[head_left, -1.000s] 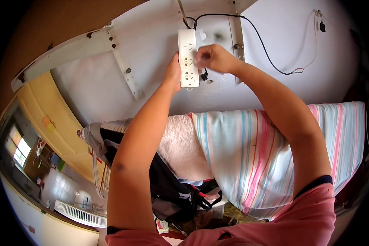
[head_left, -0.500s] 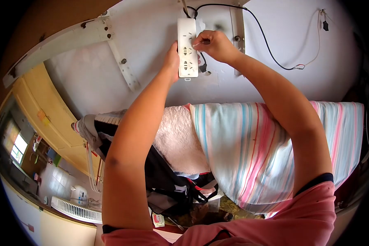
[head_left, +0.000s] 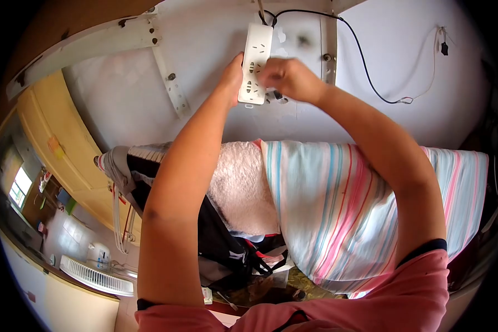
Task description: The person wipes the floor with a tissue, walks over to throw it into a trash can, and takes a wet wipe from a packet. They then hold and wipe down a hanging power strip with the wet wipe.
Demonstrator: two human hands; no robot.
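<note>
A white power strip (head_left: 257, 58) hangs nearly upright against the wall, its sockets facing me and its top leaning slightly right. My left hand (head_left: 233, 79) is closed around its left edge, fingers hidden behind it. At the strip's right side is my right hand (head_left: 291, 79), its fingers curled together and smeared by motion over the lower sockets. Whether it touches the strip, and what its fingers hold, I cannot make out. Below that hand a dark plug (head_left: 278, 95) partly shows. A black cable (head_left: 355, 37) loops near the strip's top and runs right.
Brackets (head_left: 171, 76) with bolts line the wall. Right, a small black piece (head_left: 444, 48) hangs on a thin wire. Below my arms lie a striped cloth (head_left: 321, 205), a fluffy pale towel (head_left: 243, 182) and a black bag (head_left: 221, 243). A white fan (head_left: 97, 274) stands lower left.
My right hand has moved down slightly along the strip's right side and now blurs. The strip has tilted, its top to the right. The view has shifted a little.
</note>
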